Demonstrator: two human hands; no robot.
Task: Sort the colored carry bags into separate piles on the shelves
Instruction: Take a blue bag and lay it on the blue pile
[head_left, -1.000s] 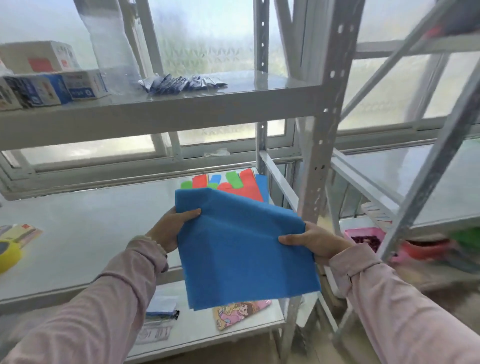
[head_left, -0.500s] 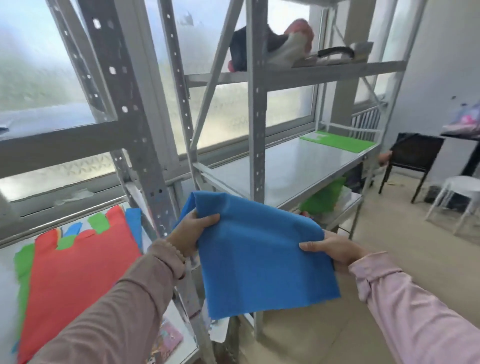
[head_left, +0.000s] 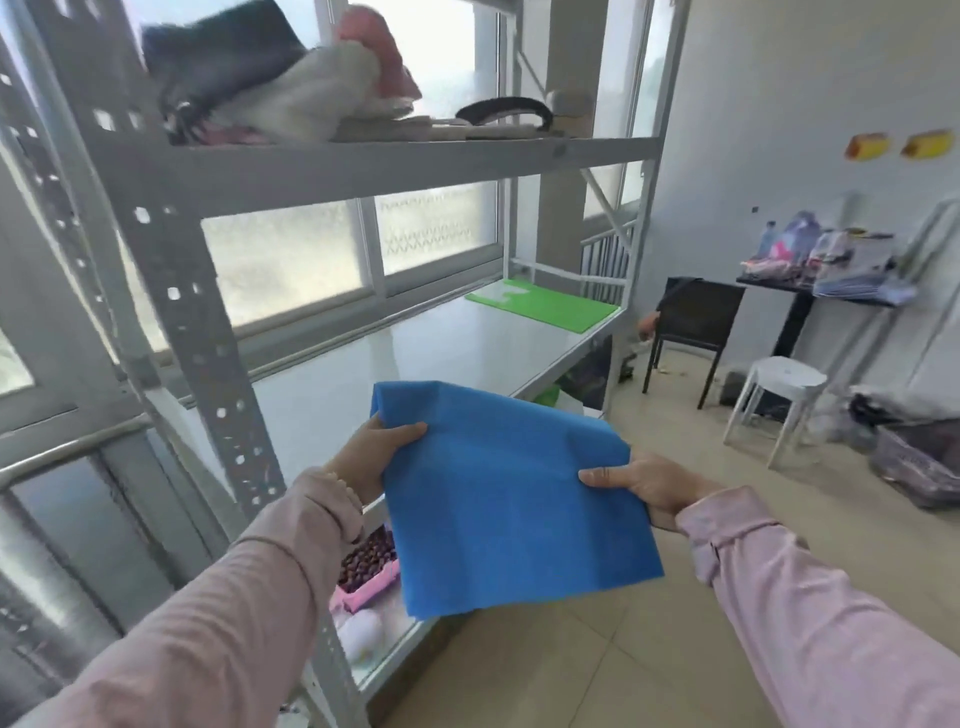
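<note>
head view: blue bag (head_left: 511, 512) between hands

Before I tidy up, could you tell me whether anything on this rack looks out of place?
Only the top shelf: a jumbled heap of dark, white and pink soft things is piled there. The green bag lies flat, and the held blue bag looks undamaged.

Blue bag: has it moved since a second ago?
Yes. The blue bag went right, past the post, and is now in front of the shelf with the green bag.
</note>
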